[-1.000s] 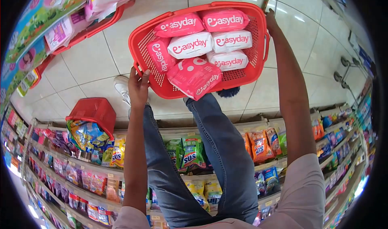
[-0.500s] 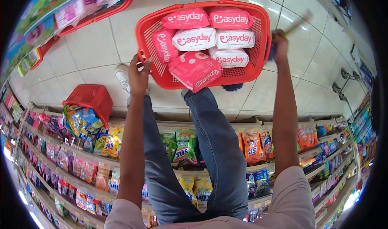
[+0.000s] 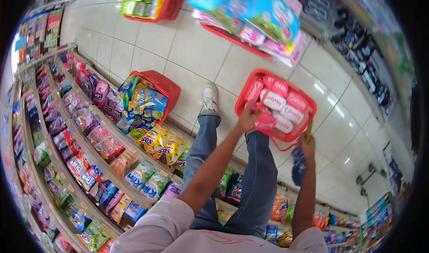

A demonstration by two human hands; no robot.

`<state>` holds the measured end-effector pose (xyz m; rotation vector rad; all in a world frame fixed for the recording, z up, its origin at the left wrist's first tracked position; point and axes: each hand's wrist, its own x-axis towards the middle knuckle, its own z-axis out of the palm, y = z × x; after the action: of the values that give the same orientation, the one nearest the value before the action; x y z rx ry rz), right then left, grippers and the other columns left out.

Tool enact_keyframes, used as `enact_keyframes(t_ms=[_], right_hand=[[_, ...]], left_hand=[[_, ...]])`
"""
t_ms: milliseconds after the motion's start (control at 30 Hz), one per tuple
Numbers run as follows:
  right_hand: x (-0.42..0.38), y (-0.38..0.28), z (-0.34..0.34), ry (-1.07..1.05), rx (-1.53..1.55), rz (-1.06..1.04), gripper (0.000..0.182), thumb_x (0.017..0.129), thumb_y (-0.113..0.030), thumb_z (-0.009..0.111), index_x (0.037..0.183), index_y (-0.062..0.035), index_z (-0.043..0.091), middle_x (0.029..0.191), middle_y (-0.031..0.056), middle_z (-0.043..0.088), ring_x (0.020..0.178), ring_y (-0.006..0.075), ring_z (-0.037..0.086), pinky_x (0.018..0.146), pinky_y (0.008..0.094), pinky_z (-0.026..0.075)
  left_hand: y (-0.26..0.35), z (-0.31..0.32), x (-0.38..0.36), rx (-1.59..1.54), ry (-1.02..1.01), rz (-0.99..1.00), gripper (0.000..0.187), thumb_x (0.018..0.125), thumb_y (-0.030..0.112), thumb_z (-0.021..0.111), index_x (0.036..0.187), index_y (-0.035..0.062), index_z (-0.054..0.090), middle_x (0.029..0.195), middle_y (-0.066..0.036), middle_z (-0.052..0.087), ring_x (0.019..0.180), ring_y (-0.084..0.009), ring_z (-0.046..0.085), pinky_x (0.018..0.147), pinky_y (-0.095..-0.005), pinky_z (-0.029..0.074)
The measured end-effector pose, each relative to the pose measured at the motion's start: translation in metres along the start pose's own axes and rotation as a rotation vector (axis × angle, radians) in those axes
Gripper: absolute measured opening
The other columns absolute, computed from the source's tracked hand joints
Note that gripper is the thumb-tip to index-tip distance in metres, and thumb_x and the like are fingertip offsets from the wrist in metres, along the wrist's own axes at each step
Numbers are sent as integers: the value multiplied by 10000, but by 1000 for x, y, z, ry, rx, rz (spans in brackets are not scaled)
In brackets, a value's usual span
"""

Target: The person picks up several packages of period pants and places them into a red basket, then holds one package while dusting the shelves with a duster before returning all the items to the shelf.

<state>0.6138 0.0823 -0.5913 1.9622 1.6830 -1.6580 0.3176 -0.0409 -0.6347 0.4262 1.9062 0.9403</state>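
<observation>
Red rectangular plastic basket (image 3: 241, 101) cradling pink and white packs (image 3: 294, 114)! Left hand (image 3: 247, 120) at its rim, grip unclear; right hand (image 3: 308, 147) clutching a green-handled blue fluffy duster (image 3: 298, 167).

Looks forward and steeply down from the wearer's head, through one very wide, round-edged lens that bends straight lines. Shows the shirt (image 3: 219, 243) close at the bottom edge, then jeans (image 3: 255, 186), left hand (image 3: 249, 117) and right hand (image 3: 307, 146) farther out, right of centre, with tiled floor (image 3: 192, 52) beyond and shelves (image 3: 77, 196) bowing along the left.
</observation>
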Motion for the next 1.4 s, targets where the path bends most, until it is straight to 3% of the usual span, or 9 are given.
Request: enact_keyframes(t_ms=[133,400,433,500,667,800,1133,1233,1400], right_hand=[[-39,-114,77,-130,17,-178,191,826,-180,623,800,5,580,678,31,584,645,107,522,591,304,431],[-87,-292,229,-248,-188,-332,291,818,-196,625,1055,-31,597,783,201,635,748,341,636,655,397,475],[-93,-309,247,-247,-207,-337,291,818,-196,625,1055,-31,597,783,201,635,748,341,636,655,397,475],[-96,-349,284,-227,-249,-432,234,844,-228,630,828,1,584,644,106,585,592,178,551,583,334,439],[-99,-439,365,-222,-183,-471,262,839,-259,632,802,-2,592,609,81,574,575,172,547,563,345,437],[-90,-506,399,-171,-177,-396,343,805,-353,652,745,-17,621,610,92,590,586,180,571,562,357,448],[-96,-712,460,-450,-168,-461,307,785,-308,684,865,-17,630,710,109,629,686,171,605,644,342,471],[-108,-741,484,-561,-163,-654,314,833,-244,656,1058,-28,616,823,101,663,746,152,620,702,332,485],[-155,-820,530,-692,-268,-785,438,858,-264,644,1231,-60,538,917,138,677,818,135,627,739,334,487]], left_hand=[[62,-62,-38,-164,76,-16,236,881,240,628,965,34,552,678,-4,492,619,-79,445,557,-263,380],[30,-253,-40,-349,256,-75,219,929,221,563,1022,23,557,629,25,456,591,-54,410,501,-250,324],[41,-278,-35,-414,356,-3,224,930,225,559,1015,17,554,624,32,428,582,-52,393,493,-250,309],[59,-334,-24,-497,466,92,231,932,228,556,1007,10,552,618,40,401,573,-50,376,485,-250,293],[64,-447,2,-292,387,-30,294,931,252,551,1057,-13,564,656,-2,488,592,-71,428,520,-256,357],[89,-522,32,-187,557,56,459,908,347,573,1134,-51,537,922,-159,606,835,-195,573,733,-323,458],[198,-675,87,-207,750,219,345,902,288,585,1035,-30,581,662,-76,539,602,-130,480,548,-302,400],[252,-726,57,-146,770,13,280,898,247,587,960,-26,582,651,-48,531,597,-106,468,540,-291,387],[300,-820,30,-58,939,103,281,891,230,589,981,-36,584,666,-89,553,605,-131,488,565,-298,413]])
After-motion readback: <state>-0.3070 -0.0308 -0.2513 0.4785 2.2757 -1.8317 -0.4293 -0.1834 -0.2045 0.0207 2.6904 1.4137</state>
